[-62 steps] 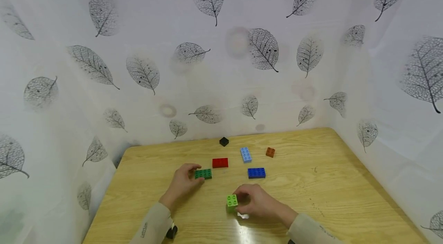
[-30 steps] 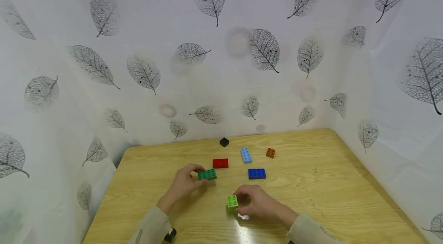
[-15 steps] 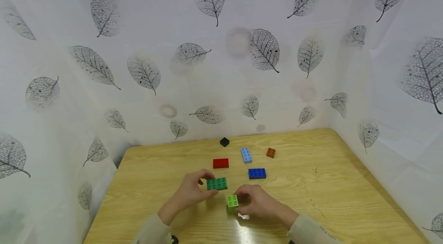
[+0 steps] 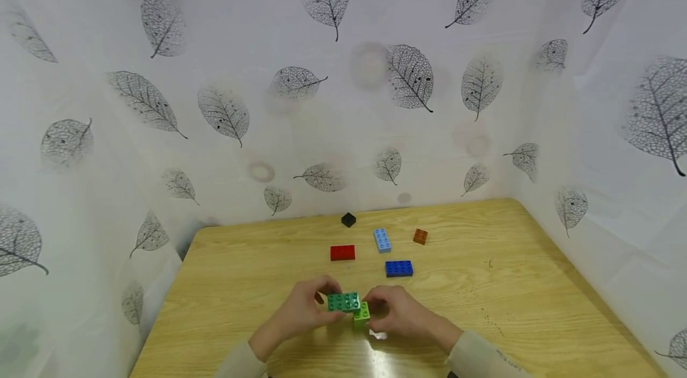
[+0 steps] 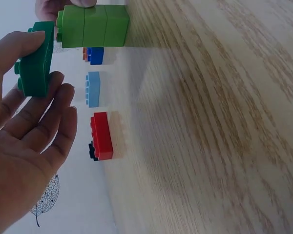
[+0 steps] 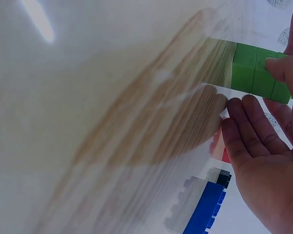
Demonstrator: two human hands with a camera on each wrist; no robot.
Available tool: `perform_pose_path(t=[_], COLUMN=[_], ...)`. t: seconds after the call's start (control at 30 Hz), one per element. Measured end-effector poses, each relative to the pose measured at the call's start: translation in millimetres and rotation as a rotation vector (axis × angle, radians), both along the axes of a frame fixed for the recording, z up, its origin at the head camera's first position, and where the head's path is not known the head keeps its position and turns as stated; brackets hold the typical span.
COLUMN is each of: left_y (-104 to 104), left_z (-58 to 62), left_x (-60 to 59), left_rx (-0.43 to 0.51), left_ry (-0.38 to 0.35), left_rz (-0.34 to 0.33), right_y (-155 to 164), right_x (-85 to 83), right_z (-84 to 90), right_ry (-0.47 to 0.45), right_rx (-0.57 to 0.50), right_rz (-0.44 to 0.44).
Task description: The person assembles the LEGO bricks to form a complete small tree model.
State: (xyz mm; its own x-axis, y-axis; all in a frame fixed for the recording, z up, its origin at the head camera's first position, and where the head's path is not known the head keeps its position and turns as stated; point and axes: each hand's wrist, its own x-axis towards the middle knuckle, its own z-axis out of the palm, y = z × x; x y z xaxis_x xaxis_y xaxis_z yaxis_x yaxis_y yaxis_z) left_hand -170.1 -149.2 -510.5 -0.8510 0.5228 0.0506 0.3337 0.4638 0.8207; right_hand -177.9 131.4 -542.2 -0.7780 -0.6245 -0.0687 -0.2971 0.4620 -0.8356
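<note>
A dark green toy building brick [image 4: 343,301] is pinched between the thumb and fingers of my left hand [image 4: 305,310], raised off the table. It overlaps the left part of a lime green brick stack [image 4: 362,319] in the head view. Seen from the left wrist, the stack [image 5: 94,27] is three bricks tall and stands upright on the table, its studs close beside the underside of the dark green brick [image 5: 37,61]. My right hand [image 4: 401,312] pinches the stack from the right; the right wrist view has its thumb on the upper part of the stack [image 6: 245,68].
Behind the hands lie a red brick [image 4: 342,253], a blue brick [image 4: 399,269], a light blue brick [image 4: 382,241], a small orange-brown brick [image 4: 420,236] and a black brick [image 4: 348,220]. A leaf-patterned curtain [image 4: 365,127] borders the wooden table [image 4: 236,270] at the back and sides.
My left hand has lifted the dark green brick from beside the red one and brought it right and nearer to me, over the lime stack. My right hand keeps its place at the stack.
</note>
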Motion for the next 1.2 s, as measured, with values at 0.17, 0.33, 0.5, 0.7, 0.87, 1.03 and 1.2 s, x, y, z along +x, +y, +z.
perform_pose_path(t=[0.17, 0.33, 0.5, 0.7, 0.87, 1.03, 1.2], left_y=[1.8, 2.7, 2.2, 1.6, 0.9, 1.7, 3.3], left_z=[-1.6, -1.2, -1.2, -1.6, -1.6, -0.3, 0.5], left_x=[1.2, 1.8, 2.4, 2.6, 3.3, 3.1, 3.7], left_rx=[-0.001, 0.016, 0.041, 0.043, 0.029, 0.032, 0.056], left_ry=[0.016, 0.006, -0.012, -0.028, -0.024, -0.031, -0.042], left_rz=[-0.027, -0.046, -0.080, -0.087, -0.086, -0.093, -0.105], right_y=[-0.7, -1.3, -2.0, -2.2, -3.8, -6.9, -8.4], right_x=[-1.0, -1.3, -1.5, -1.0, -0.3, 1.4, 3.0], right_z=[0.2, -0.1, -0.7, -0.1, -0.2, 2.1, 2.9], right_ry=[-0.013, -0.024, -0.016, -0.002, 0.071, 0.152, 0.202], right_rx=[-0.007, -0.015, -0.015, -0.017, -0.010, -0.063, -0.083], right_rz=[0.002, 0.001, -0.003, 0.004, 0.036, 0.062, 0.066])
